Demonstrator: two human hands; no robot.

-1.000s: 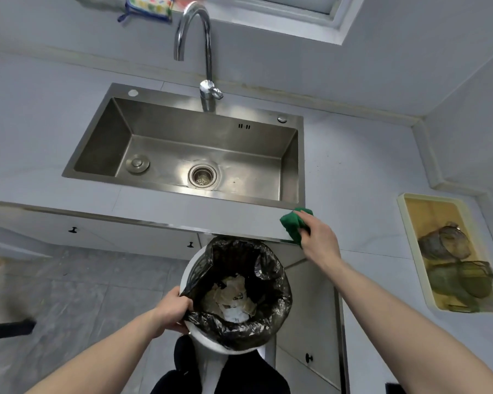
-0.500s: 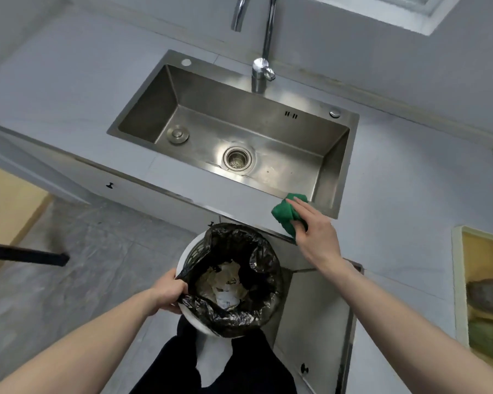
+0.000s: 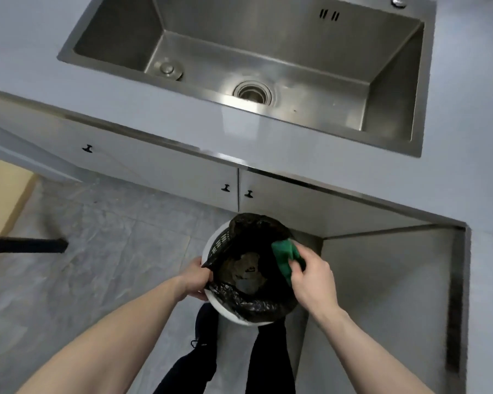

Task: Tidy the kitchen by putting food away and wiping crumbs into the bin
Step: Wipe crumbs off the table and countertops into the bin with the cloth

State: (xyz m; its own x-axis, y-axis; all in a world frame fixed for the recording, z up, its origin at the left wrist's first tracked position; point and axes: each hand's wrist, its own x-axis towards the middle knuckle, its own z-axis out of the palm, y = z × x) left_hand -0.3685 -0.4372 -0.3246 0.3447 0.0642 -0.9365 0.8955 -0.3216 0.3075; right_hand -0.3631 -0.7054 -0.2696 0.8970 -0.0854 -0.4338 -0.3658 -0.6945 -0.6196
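A white bin [image 3: 225, 312] lined with a black bag [image 3: 248, 304] hangs low in front of the cabinets, with crumpled paper waste [image 3: 246, 273] inside. My left hand [image 3: 195, 278] grips its left rim and the bag edge. My right hand [image 3: 313, 280] holds a green cloth [image 3: 285, 257] over the bin's right rim, the cloth dipping into the opening.
The grey counter [image 3: 182, 120] with a steel sink [image 3: 393, 115] runs across the top and turns down the right side. White cabinet doors [image 3: 160, 172] with black knobs are below. A black bar [image 3: 26, 245] juts in at left over the grey floor. My dark trouser legs [image 3: 265, 362] are beneath the bin.
My right hand took the green cloth off the counter edge by the sink and brought it down over the bin. The bin dropped lower, and the view tilted down.
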